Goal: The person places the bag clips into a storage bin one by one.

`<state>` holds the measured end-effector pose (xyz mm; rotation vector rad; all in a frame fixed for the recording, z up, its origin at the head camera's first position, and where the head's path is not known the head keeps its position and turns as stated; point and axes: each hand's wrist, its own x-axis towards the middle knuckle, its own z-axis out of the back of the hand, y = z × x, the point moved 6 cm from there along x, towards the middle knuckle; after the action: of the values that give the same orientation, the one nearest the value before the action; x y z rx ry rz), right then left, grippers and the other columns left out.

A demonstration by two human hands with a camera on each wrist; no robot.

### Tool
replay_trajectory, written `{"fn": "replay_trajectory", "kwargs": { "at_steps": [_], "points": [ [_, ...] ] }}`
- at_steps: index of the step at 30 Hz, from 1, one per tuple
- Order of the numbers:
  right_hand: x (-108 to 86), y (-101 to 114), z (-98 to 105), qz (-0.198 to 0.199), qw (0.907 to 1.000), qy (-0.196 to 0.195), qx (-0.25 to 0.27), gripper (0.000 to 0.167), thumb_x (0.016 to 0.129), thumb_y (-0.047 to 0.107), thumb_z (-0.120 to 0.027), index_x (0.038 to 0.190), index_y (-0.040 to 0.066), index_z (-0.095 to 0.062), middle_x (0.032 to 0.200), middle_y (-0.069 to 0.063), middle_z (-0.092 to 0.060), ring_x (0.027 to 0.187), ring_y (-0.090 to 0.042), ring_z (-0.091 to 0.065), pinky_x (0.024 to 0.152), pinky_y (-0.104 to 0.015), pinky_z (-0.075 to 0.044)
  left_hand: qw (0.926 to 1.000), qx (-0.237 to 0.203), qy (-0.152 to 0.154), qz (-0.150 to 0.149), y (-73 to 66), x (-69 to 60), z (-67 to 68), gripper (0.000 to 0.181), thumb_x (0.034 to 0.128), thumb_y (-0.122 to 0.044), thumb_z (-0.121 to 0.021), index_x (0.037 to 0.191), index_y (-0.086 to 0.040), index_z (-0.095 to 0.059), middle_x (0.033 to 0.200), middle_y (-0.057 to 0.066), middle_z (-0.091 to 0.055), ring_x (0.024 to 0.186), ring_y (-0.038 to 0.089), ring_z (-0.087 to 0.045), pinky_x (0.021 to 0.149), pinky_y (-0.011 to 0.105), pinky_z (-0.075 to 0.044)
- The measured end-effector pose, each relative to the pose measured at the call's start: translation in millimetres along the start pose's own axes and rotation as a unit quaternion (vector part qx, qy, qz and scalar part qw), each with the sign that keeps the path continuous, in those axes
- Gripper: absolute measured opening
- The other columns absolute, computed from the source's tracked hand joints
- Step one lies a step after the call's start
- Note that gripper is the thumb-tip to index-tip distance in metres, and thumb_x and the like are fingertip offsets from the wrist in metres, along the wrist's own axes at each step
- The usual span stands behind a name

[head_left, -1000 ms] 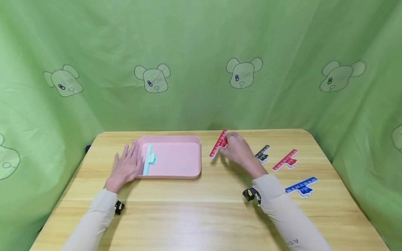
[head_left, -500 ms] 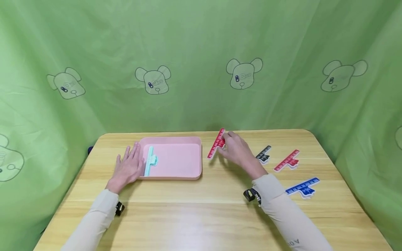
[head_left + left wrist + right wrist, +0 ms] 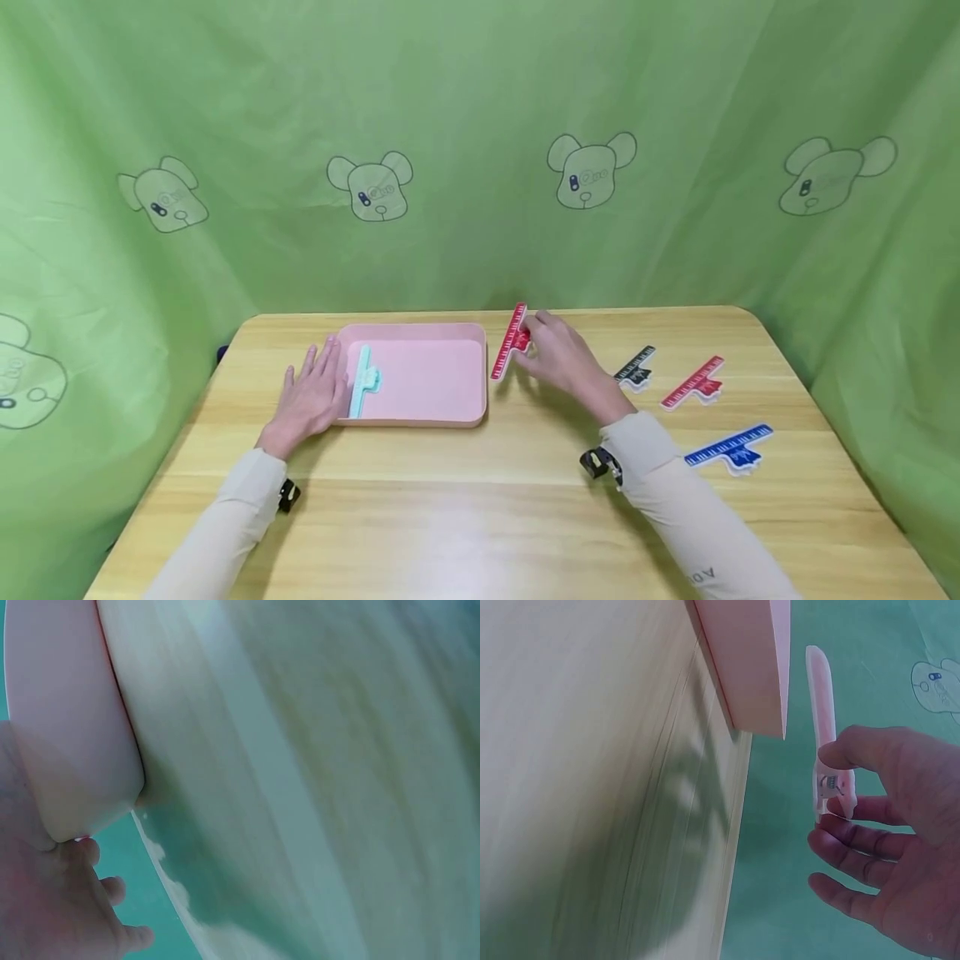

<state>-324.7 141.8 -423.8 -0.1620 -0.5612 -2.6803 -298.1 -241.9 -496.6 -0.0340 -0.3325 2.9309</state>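
A pink tray [image 3: 420,423] stands at the table's back left, with a mint clip [image 3: 364,382] lying along its left side. My left hand [image 3: 309,400] rests against the tray's left wall with its fingers extended; the left wrist view shows that hand [image 3: 56,907] touching the tray's corner [image 3: 75,750]. To the right of the tray, my right hand [image 3: 562,358] pinches a red keyboard-patterned clip [image 3: 510,342] above the table. In the right wrist view, thumb and fingers of the hand [image 3: 922,817] hold the clip [image 3: 823,697] by its handle, near the tray [image 3: 750,667].
On the right of the wooden table [image 3: 450,517] lie a black clip [image 3: 636,369], another red clip [image 3: 693,383] and a blue clip [image 3: 731,448]. A green curtain [image 3: 465,242] with bear-head drawings hangs behind the table and at both sides.
My right hand has moved a little left toward the tray with the red clip, which now stands at a steeper angle. The left hand stays at the tray; the whole head view has shifted slightly.
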Motion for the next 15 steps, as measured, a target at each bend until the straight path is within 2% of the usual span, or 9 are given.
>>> {"fn": "replay_trajectory", "kwargs": {
  "at_steps": [9,15],
  "points": [
    [3.0,13.3,-9.1,0.031,0.9995,0.007,-0.001,0.033,0.088,0.017,-0.08,0.112,-0.001,-0.067,0.098,-0.008,-0.061,0.08,-0.019,-0.056,0.067,-0.028,-0.055,1.0,0.002,-0.003,-0.002,-0.5,-6.0,-2.7,0.065,0.1111,-0.033,-0.028,0.163,-0.001,-0.008,0.171,0.016,-0.004,0.154,0.048,-0.009,0.115,0.077,-0.01],
    [10.7,21.7,-3.6,0.049,0.9987,-0.002,-0.012,0.027,0.086,0.015,-0.082,0.105,0.002,-0.067,0.094,-0.007,-0.06,0.078,-0.018,-0.055,0.066,-0.027,-0.054,0.9999,0.006,-0.008,-0.007,-1.5,-0.9,-0.6,0.065,0.1112,-0.034,-0.027,0.163,0.0,-0.008,0.171,0.016,-0.003,0.154,0.047,-0.008,0.117,0.075,-0.008]
  ]
}}
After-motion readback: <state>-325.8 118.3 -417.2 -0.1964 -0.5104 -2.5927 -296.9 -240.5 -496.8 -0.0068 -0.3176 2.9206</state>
